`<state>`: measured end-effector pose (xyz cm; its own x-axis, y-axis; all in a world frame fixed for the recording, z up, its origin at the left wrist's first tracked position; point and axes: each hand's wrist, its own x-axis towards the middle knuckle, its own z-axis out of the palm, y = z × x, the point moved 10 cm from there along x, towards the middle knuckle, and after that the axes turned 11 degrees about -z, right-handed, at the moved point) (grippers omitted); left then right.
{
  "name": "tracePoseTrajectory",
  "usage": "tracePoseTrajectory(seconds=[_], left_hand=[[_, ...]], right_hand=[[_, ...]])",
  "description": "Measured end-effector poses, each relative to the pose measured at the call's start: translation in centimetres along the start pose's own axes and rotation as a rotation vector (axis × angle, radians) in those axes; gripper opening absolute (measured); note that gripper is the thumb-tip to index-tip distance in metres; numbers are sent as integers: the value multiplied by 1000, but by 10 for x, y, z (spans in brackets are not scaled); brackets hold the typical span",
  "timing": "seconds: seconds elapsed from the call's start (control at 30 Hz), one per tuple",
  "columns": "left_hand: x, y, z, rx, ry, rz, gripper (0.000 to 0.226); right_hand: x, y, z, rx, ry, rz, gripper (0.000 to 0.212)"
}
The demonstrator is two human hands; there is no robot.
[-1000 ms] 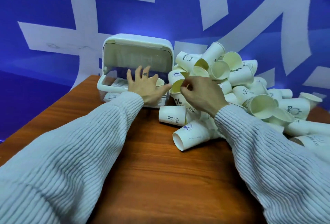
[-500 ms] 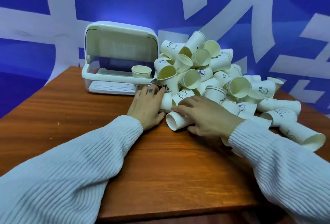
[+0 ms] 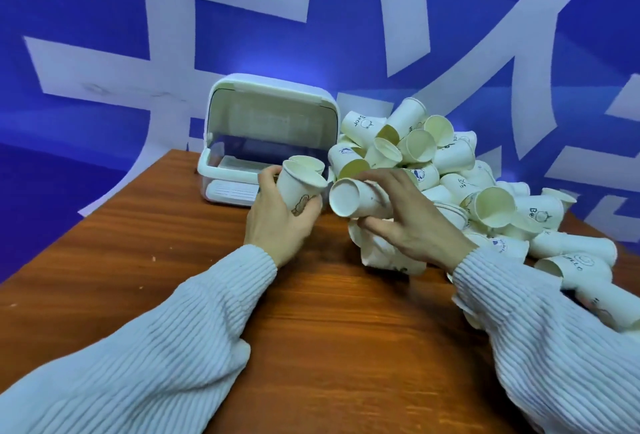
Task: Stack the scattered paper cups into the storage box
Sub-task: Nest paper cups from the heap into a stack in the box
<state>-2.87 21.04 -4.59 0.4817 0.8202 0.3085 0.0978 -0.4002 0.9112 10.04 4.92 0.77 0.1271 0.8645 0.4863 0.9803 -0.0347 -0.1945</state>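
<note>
My left hand grips an upright white paper cup just in front of the storage box. That box is white with its lid swung up and back. Another cup stands behind the held one, at the box's right end. My right hand holds a second cup on its side, mouth turned left toward the first cup. A big heap of paper cups lies right of the box and spreads along the table's right side.
The wooden table stretches bare toward me between my two sleeves. A blue wall with large white shapes stands close behind the box and the heap. The table's left edge runs diagonally at the left.
Both hands were resting on cups lying on the table; now each has lifted one cup. The left-hand cup is upright, the right-hand cup is on its side.
</note>
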Motion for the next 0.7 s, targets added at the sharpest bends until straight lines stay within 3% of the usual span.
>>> tracePoseTrajectory(seconds=[0.23,0.4,0.57,0.7], left_hand=[[5,-5,-5,-43,18,-18,74],[9,-11,-7,-28,42,-31,77],[13,-14,-9,-29,56,-45,76],[14,-15,-10,-26,63,-51,77]], right_hand=[[36,23,6,146,195,191,63],[58,28,-10,170,390,216,52],[88,14,-16,73,438,107,71],[115,17,-2,57,327,123,73]])
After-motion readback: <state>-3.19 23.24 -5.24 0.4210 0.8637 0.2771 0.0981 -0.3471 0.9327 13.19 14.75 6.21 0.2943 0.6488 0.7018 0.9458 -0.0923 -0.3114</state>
